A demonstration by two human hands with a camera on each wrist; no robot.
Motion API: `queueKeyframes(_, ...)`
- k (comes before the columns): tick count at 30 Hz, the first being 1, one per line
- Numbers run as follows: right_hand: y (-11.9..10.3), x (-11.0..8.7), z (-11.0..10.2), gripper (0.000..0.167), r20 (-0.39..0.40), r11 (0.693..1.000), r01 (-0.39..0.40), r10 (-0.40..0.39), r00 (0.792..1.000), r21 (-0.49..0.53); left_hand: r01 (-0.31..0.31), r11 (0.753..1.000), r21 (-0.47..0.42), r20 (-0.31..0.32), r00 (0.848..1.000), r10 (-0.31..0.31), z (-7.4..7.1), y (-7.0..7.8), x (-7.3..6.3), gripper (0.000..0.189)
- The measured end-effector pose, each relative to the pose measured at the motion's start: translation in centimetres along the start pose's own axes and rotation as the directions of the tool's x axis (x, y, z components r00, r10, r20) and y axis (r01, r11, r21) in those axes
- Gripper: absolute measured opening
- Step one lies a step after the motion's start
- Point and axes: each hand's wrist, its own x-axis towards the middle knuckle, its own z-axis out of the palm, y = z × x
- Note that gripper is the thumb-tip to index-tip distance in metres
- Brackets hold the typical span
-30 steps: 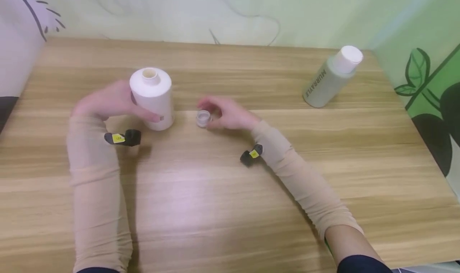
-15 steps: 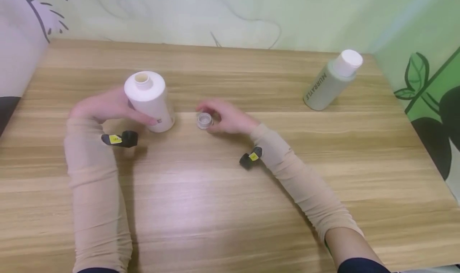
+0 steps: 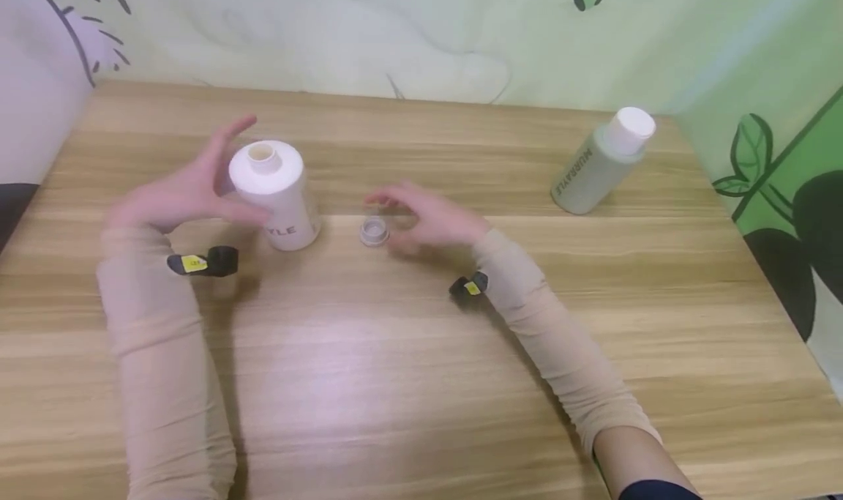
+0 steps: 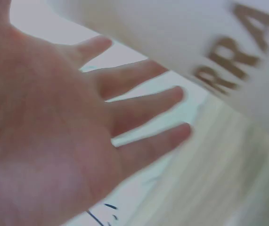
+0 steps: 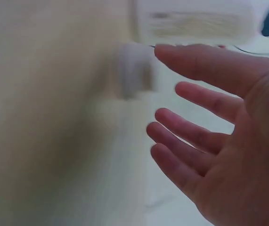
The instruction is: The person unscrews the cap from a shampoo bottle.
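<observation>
An uncapped white bottle (image 3: 273, 200) stands upright at the left of the table, its round neck showing. Beside it my left hand (image 3: 184, 192) is spread, fingers straight and apart; in the left wrist view the palm (image 4: 54, 122) faces the lettered bottle (image 4: 228, 52) without gripping it. A small whitish cap (image 3: 374, 231) lies on the table right of the bottle. Just to its right is my right hand (image 3: 431, 218), fingers loosely extended. The right wrist view has the blurred cap (image 5: 135, 70) apart from the hand (image 5: 228, 132), with nothing held.
A grey-green bottle (image 3: 596, 167) with a white cap stands at the back right of the wooden table (image 3: 421, 383). Painted walls (image 3: 316, 39) border the table's back and right side. Each wrist carries a small black camera.
My left hand has let go of the white bottle and opened wide, moving slightly left. The bottle has turned, showing more lettering. My right hand has released the cap and drawn slightly right.
</observation>
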Motion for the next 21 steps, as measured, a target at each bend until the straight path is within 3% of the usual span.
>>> queueKeyframes(2, -0.4, -0.9, -1.3, 0.064, -0.027, 1.000, 0.000, -0.001, 1.000, -0.026, -0.065, 0.998, -0.016, -0.046, 0.997, 0.064, -0.4, 0.5, -0.4, 0.118)
queueKeyframes(5, -1.4, -2.5, -3.7, 0.057, -0.096, 0.996, 0.007, -0.016, 0.995, -0.090, -0.150, 0.988, -0.041, -0.136, 0.980, 0.143, -0.8, 1.8, -1.2, 0.112)
queueKeyframes(8, -2.1, -4.6, -6.0, 0.051, -0.187, 0.991, 0.001, -0.026, 0.982, -0.134, -0.165, 0.986, -0.026, -0.262, 0.953, 0.153, -0.4, 3.6, -1.6, 0.106)
queueKeyframes(11, -2.4, -7.0, -7.9, 0.046, -0.316, 0.984, -0.066, 0.010, 0.949, -0.166, -0.152, 0.988, 0.011, -0.357, 0.923, 0.146, 0.6, 5.4, -1.3, 0.101)
queueKeyframes(13, -2.3, -8.6, -8.9, 0.044, -0.421, 0.975, -0.136, 0.051, 0.906, -0.174, -0.149, 0.988, 0.047, -0.385, 0.910, 0.155, 1.5, 6.5, -1.0, 0.097)
queueKeyframes(15, -2.0, -10.0, -9.8, 0.043, -0.524, 0.964, -0.212, 0.101, 0.846, -0.157, -0.186, 0.977, 0.100, -0.385, 0.898, 0.211, 2.4, 7.3, -0.5, 0.094)
queueKeyframes(18, -1.4, -11.7, -10.8, 0.042, -0.662, 0.946, -0.312, 0.180, 0.727, -0.084, -0.257, 0.955, 0.147, -0.341, 0.893, 0.293, 3.8, 8.3, 0.6, 0.090)
queueKeyframes(21, -0.6, -12.5, -11.2, 0.044, -0.747, 0.923, -0.384, 0.273, 0.606, 0.026, -0.311, 0.933, 0.181, -0.271, 0.896, 0.351, 5.4, 9.1, 2.7, 0.088)
